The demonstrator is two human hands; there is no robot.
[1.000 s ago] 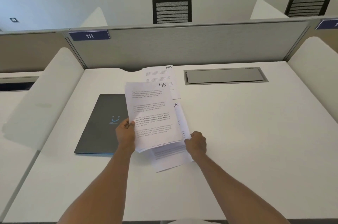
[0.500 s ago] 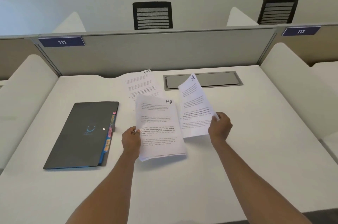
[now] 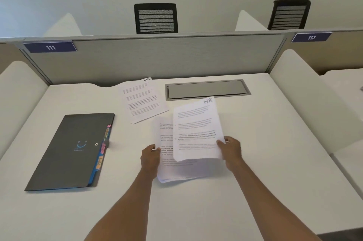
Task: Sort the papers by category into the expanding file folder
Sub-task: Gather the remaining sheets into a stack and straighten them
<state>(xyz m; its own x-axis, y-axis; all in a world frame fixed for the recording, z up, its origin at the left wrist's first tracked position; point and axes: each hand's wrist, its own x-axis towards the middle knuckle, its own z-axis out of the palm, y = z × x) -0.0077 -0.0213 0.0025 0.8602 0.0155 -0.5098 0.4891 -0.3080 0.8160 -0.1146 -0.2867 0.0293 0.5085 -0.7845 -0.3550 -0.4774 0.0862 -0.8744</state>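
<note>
Spreading across most of the view, a white desk (image 3: 255, 181) ran back to a grey partition (image 3: 157, 60), with a closed cable hatch (image 3: 206, 89) set into its far edge. On the left part of the desk the dark expanding file folder (image 3: 66, 152) lay flat and closed, well apart from both hands and to the left of them. Near the middle, a stack of papers (image 3: 176, 170) rested low over the desk, its left edge gripped by the left hand (image 3: 150, 157), fingers curled under and thumb on top. Above that stack and overlapping its right half, a single sheet (image 3: 196, 128) marked "HR" in its top right corner was lifted and tilted, pinched at its lower right edge by the right hand (image 3: 231, 148), the thumb lying on the printed face. Beyond the left hand, between the folder and the hatch, a loose sheet (image 3: 141, 101), also marked "HR", lay flat on the desk at a slant, touched by neither hand. Along the folder's right edge, facing the hands, coloured tabs (image 3: 102, 152) stuck out, one reading "HR"; the others were too small to read.
</note>
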